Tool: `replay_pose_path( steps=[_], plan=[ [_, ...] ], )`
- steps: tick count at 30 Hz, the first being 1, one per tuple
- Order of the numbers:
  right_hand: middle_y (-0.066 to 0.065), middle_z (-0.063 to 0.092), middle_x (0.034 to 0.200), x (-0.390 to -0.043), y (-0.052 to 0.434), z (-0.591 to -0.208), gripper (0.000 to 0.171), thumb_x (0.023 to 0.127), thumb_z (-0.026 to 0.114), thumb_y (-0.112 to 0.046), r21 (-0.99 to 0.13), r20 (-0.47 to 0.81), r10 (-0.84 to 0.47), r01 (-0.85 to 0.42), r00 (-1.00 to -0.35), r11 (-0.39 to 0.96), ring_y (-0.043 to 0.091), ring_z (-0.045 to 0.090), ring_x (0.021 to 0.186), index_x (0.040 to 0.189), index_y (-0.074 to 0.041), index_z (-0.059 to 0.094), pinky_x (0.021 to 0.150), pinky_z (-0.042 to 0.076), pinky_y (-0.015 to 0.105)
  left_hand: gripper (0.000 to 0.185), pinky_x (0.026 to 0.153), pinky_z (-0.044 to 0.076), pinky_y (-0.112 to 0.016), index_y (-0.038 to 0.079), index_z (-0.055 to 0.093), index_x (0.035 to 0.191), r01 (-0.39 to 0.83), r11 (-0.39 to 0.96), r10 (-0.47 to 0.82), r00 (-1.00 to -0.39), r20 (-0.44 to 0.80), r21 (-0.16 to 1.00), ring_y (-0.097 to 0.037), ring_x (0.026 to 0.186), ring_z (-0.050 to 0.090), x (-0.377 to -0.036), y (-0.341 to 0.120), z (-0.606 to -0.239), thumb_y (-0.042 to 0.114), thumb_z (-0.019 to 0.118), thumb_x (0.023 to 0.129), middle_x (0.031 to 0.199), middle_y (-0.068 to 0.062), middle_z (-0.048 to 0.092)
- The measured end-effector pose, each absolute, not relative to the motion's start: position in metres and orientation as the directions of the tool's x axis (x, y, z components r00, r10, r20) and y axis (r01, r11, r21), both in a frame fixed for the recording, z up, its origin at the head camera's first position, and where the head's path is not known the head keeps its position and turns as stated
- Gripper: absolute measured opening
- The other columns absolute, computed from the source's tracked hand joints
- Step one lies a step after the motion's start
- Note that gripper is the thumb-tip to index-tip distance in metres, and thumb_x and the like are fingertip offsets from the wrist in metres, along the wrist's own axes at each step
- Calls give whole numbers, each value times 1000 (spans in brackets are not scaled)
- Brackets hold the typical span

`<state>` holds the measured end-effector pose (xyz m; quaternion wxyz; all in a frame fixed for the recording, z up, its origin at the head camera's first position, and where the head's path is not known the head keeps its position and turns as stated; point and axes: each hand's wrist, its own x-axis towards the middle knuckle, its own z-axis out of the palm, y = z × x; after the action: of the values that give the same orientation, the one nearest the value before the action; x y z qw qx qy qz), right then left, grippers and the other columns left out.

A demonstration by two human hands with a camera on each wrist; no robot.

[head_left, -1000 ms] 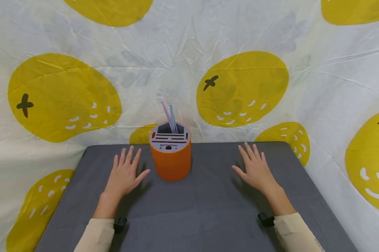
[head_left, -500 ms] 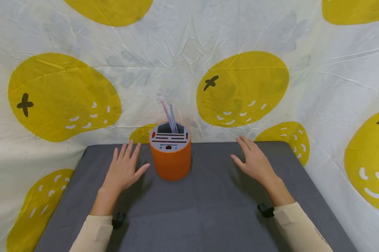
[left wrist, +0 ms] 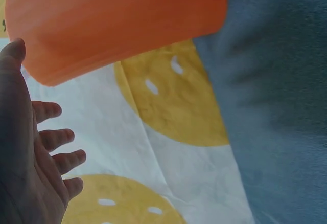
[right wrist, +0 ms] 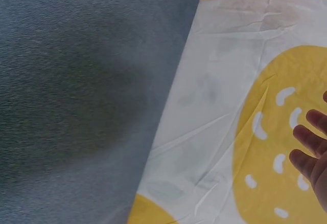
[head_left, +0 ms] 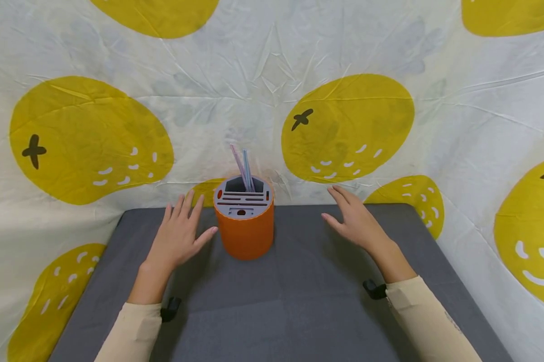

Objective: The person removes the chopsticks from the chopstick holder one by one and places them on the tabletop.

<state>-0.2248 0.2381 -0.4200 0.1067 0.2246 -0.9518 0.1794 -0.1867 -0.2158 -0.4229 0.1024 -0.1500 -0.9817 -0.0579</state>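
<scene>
Above the dark grey tablecloth (head_left: 281,301), the left hand (head_left: 174,239) spreads its straight fingers apart, thumb by the wall of an orange holder (head_left: 246,239); whether they touch, I can't tell. Well away from it, the right hand (head_left: 359,221) has straight fingers close together, thumb apart. Between them, nearer the left hand, the orange holder stands upright: a smooth cylinder with a flat grey top (head_left: 258,208) cut with slots, slim pink (head_left: 238,162) and blue rods (head_left: 247,165) leaning from it. Cream sleeves (head_left: 129,332) meet black wrist pieces (head_left: 170,309); a dark mark (head_left: 453,321) on the right sleeve is too small to read. Beyond hangs creased white cloth (head_left: 236,60) printed with rounded yellow fruit shapes (head_left: 349,130).
</scene>
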Motion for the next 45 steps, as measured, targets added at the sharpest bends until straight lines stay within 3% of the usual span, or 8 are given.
replay_pose_path(
  steps=[11,20,26,34,45],
  plan=[
    [23,44,157,-234,222,-406,73,99,70,-32,-279,319,-427,-514,-846,811,45,43,142,157,-1,39,117,36,63,89,124,15,-70,4,25,164,354,930,320,-910,264,95,-49,156,17,-193,-204,-403,62,50,101,171,-24,16],
    [21,52,149,-238,207,-395,69,98,72,-31,-328,343,-432,-537,-834,777,41,49,137,153,0,45,115,40,60,83,124,13,-69,4,29,163,402,896,353,-903,247,189,-46,158,14,-200,-188,-390,60,46,104,170,-23,18],
    [19,54,146,-244,197,-386,65,100,69,-33,-341,309,-445,-534,-841,773,39,53,131,152,-2,47,109,46,58,85,126,12,-67,5,27,164,408,884,361,-906,222,227,-45,159,11,-207,-178,-387,63,42,104,172,-22,13],
    [18,54,148,-251,186,-377,64,101,67,-35,-331,257,-499,-560,-828,759,37,51,136,153,-4,47,112,45,57,90,128,8,-63,-1,19,164,382,890,355,-923,149,250,-39,161,4,-211,-166,-389,64,37,104,174,-19,5],
    [14,56,147,-272,163,-361,60,103,64,-34,-447,174,-492,-513,-853,733,33,56,132,153,-5,46,111,46,55,93,129,8,-61,-2,17,164,391,888,368,-920,135,241,-36,162,4,-210,-159,-397,67,32,104,174,-18,6]
  ],
)
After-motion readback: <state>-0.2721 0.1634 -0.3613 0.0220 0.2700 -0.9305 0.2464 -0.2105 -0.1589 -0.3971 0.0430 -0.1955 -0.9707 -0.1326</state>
